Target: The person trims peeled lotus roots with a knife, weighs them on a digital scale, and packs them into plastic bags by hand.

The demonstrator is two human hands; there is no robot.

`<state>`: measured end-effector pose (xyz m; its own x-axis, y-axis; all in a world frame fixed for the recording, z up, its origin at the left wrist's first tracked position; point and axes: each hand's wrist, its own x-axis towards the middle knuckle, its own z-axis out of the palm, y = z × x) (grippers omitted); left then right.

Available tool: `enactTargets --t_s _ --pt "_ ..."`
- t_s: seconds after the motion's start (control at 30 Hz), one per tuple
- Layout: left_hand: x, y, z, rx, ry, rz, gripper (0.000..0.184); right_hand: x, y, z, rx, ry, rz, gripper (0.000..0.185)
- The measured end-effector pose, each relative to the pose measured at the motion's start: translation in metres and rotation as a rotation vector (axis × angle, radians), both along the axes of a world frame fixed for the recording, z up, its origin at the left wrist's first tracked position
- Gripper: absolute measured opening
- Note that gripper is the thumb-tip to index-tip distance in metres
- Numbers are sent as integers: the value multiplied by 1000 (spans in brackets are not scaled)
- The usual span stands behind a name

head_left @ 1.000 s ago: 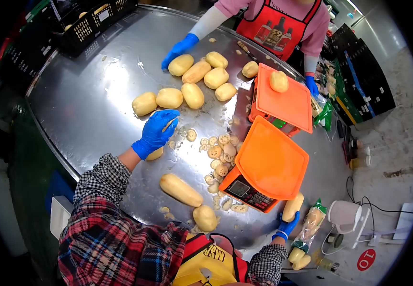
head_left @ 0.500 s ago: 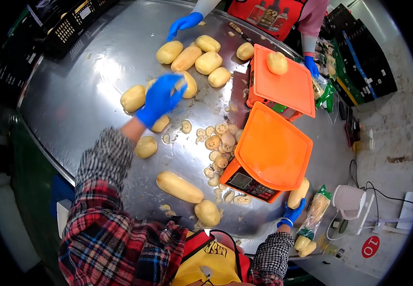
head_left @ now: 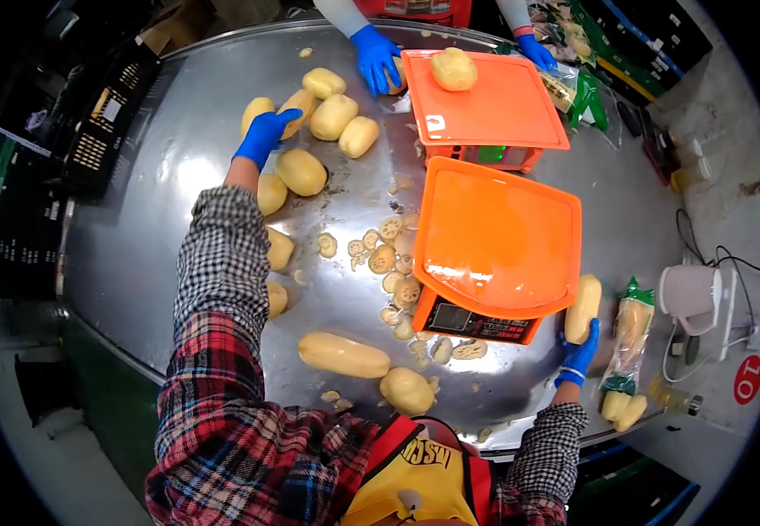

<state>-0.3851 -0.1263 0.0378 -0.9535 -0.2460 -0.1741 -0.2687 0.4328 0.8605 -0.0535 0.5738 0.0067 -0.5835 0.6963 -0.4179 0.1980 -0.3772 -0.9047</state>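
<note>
My left hand (head_left: 266, 136), in a blue glove, reaches out to the far left group of peeled lotus roots. Its fingers close over the near end of a long lotus root (head_left: 299, 112), partly hiding it. Rounder lotus roots (head_left: 333, 117) lie against it on the metal table (head_left: 147, 237). At the right, my gloved right hand (head_left: 579, 356) grips the lower end of another lotus root (head_left: 584, 309), beside the front orange scale (head_left: 498, 237). Near me lie a long lotus root (head_left: 345, 354) and a stubby one (head_left: 408, 391).
Lotus slices (head_left: 382, 259) and scraps are scattered left of the front scale. Behind it, a second orange scale (head_left: 485, 105) bears a lotus root (head_left: 454, 69). A co-worker's gloved hand (head_left: 376, 60) touches a root there. A bagged pack (head_left: 631, 337) lies right; a black crate (head_left: 112, 114) stands left.
My left hand has moved away from me, from above the middle roots to the long root in the far group. The co-worker's hand has moved to a root beside the rear scale. The view has shifted.
</note>
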Motion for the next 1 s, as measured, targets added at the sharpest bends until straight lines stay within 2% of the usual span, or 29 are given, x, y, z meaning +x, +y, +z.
enactTargets --t_s 0.07,0.1,0.17,0.27,0.37,0.43,0.5,0.53,0.63,0.73,0.83,0.93,1.0 --pt "59 28 65 374 -24 31 54 -2 -6 5 -32 30 -13 48" --pt "82 37 84 527 32 -30 55 -4 -10 7 -62 55 -34 47" --pt "130 50 106 734 114 -146 59 2 5 -1 -9 -7 81 44" --pt "209 96 164 753 10 -49 67 0 -2 3 3 24 97 46" --pt "262 141 174 811 103 -5 65 2 0 4 -36 53 135 50" --pt "295 170 183 670 147 39 57 3 8 -4 -109 94 158 52" --pt "320 193 184 657 174 45 55 5 5 1 -171 84 207 54" --pt "326 200 174 643 209 29 65 5 3 1 -161 101 202 55" --pt "351 228 175 579 225 23 66 8 -1 -1 -101 41 216 55" --pt "370 248 172 596 208 34 67 17 -3 2 50 -15 233 53" --pt "380 267 168 657 205 22 66 31 -1 6 316 -54 392 52" --pt "387 276 160 859 101 -72 65 44 9 16 1118 -305 448 53" --pt "391 285 163 1090 21 -216 66 58 -13 34 1195 66 325 49"
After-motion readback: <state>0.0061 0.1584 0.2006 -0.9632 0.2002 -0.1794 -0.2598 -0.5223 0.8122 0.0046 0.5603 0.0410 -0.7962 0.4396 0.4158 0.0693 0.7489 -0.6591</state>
